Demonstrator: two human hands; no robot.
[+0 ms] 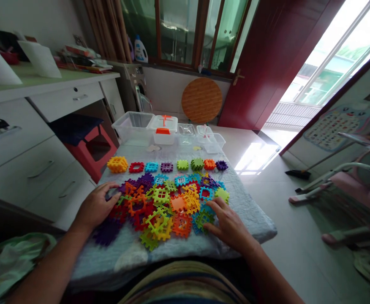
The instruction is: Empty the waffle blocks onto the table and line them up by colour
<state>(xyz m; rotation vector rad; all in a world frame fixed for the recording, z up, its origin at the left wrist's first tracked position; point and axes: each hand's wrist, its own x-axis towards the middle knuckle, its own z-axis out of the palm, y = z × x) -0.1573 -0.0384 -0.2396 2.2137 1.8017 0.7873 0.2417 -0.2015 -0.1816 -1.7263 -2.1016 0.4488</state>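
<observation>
A heap of colourful square interlocking plastic tiles (pixel 166 202) lies on a small table covered with a grey cloth (pixel 251 211). Behind the heap stands a row of sorted tile stacks, from a yellow stack (pixel 117 164) at the left to a purple one (pixel 221 165) at the right. My left hand (pixel 96 207) rests on the heap's left edge, fingers curled over a purple tile. My right hand (pixel 226 221) lies at the heap's right edge, fingers spread, fingertips touching blue and green tiles.
Clear plastic boxes (pixel 134 124) and a white lidded box (pixel 163 128) stand at the table's far end. A white drawer unit (pixel 29 139) and a red stool (pixel 93 147) are at the left. Open tiled floor (pixel 299 236) and a pink chair (pixel 356 181) lie to the right.
</observation>
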